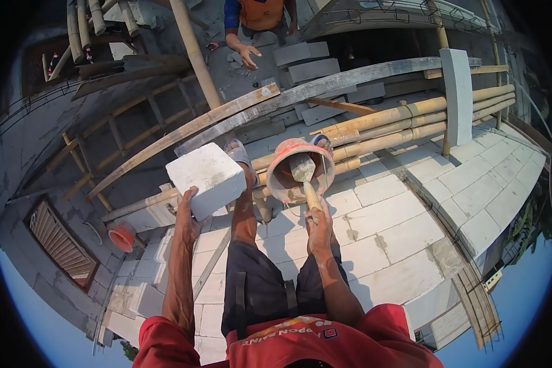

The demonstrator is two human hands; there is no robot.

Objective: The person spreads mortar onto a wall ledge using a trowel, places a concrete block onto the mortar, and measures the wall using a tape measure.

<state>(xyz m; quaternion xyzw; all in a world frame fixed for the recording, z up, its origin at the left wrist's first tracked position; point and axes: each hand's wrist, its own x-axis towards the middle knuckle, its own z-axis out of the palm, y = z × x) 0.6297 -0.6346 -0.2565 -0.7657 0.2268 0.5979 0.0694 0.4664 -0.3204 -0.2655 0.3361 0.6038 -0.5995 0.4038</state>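
Note:
My left hand (192,205) is closed on the near left side of a white lightweight concrete block (206,175), held up in front of my left leg. The fingers beneath the block are partly hidden. In my right hand (320,228) is a trowel (312,195), gripped by its wooden handle. Its metal blade reaches into a red bucket (276,187) crusted with grey mortar. What lies deeper in the bucket is hidden by the blade and rim. My sandalled feet are on either side, one behind the block and one behind the bucket.
Bamboo poles (405,126) and long timber planks (325,89) run across in front of me. A wall of white blocks (386,224) is below, with an upright block (457,98) at right. A smaller red bucket (122,237) sits left. Another person's hand (249,56) shows beyond the planks.

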